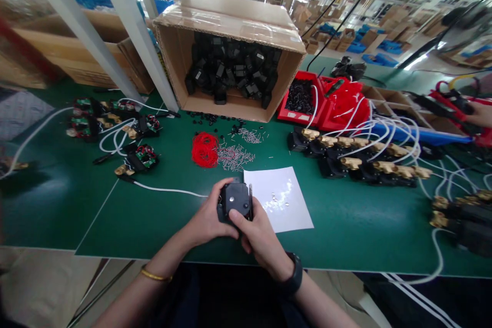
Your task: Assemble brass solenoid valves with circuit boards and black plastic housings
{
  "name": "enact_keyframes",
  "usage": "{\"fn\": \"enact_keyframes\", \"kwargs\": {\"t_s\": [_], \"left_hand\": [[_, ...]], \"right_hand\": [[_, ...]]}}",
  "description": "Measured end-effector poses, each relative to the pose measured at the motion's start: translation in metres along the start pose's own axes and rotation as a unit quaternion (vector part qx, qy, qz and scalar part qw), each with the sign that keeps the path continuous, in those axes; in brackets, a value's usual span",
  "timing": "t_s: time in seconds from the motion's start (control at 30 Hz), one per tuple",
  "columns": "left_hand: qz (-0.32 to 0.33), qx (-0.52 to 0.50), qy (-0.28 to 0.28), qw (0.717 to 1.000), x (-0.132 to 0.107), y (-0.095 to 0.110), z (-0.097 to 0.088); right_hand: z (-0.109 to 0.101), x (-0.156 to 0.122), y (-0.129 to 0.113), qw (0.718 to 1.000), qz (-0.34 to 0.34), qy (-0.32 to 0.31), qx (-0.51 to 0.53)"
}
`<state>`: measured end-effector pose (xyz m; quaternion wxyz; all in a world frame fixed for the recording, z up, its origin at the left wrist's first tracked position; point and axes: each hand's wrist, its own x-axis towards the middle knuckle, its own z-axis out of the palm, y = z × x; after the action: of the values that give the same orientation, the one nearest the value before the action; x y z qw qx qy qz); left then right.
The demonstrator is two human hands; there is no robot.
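Observation:
Both hands are closed around a small black plastic housing (239, 197) above the front of the green table. My left hand (203, 220) grips its left side, thumb along the near edge. My right hand (263, 233) holds the near right corner, with the thumb pressed on the top face. A thin metallic strip shows upright along the housing's right side. The fingers beneath are hidden. A white cable (169, 189) runs from a unit on the left towards my left hand; its end is hidden there. Just right of the housing lies a white paper sheet (300, 210) bearing small shiny pieces.
Beyond my hands lie red rings (204, 149) and scattered screws (234, 156). A cardboard box (230, 15) of black housings stands behind. Units with circuit boards (144, 158) sit left; brass-fitted units (351, 164) and red bins (300, 118) are right. Another person's hand (480, 115) shows far right.

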<state>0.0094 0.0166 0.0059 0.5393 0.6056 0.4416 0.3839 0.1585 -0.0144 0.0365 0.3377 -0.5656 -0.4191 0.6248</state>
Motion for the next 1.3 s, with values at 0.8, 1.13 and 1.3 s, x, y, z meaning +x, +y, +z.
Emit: {"fn": "enact_keyframes", "kwargs": {"t_s": [0.8, 1.13, 1.3], "left_hand": [[0.019, 0.062, 0.063, 0.996, 0.0, -0.004, 0.013], [0.037, 0.08, 0.117, 0.989, -0.008, -0.011, 0.019], [0.043, 0.073, 0.146, 0.986, -0.008, -0.02, 0.022]], "right_hand": [[-0.076, -0.002, -0.038, 0.824, -0.256, 0.061, -0.502], [-0.063, -0.013, -0.007, 0.932, -0.299, 0.202, 0.006], [-0.025, -0.016, -0.012, 0.974, -0.147, 0.085, 0.151]]}}
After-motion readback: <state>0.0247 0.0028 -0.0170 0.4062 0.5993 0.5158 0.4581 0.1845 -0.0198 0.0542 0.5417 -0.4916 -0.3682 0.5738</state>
